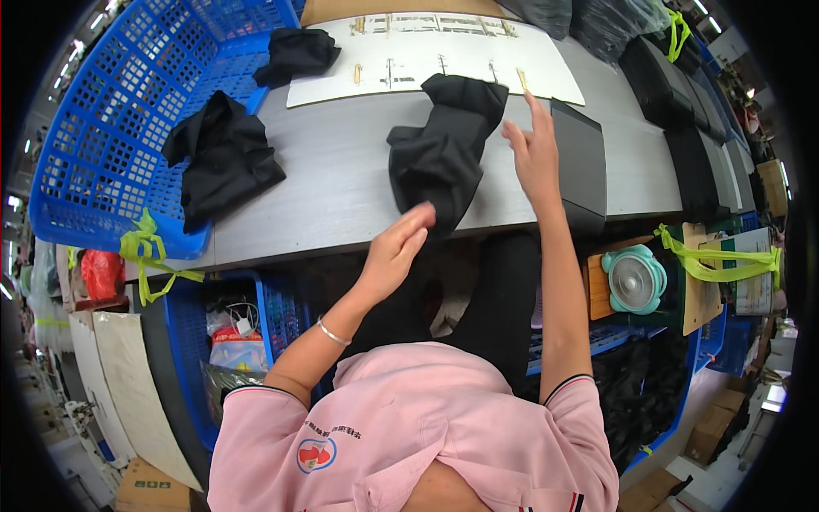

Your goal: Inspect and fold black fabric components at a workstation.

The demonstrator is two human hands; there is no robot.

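Note:
A crumpled black cloth piece (444, 145) lies on the grey table in front of me, its far end reaching the edge of a white board. Beside the cloth's near end is my left hand (395, 252), fingers stretched out and slightly blurred at the tips; it appears to hold nothing. My right hand (536, 158) is raised to the right of the cloth, open, with thumb and fingers apart and nothing in it. Just past that hand lies a flat dark grey panel (582, 158), reaching the table's front edge.
The white board (375, 90) with slots and marks spans the back. At left stands a blue plastic basket (94, 128), with black cloth pieces (223, 158) at its edge. Stacked dark pieces (653, 85) line the right. A small turquoise fan (634, 279) sits below table height.

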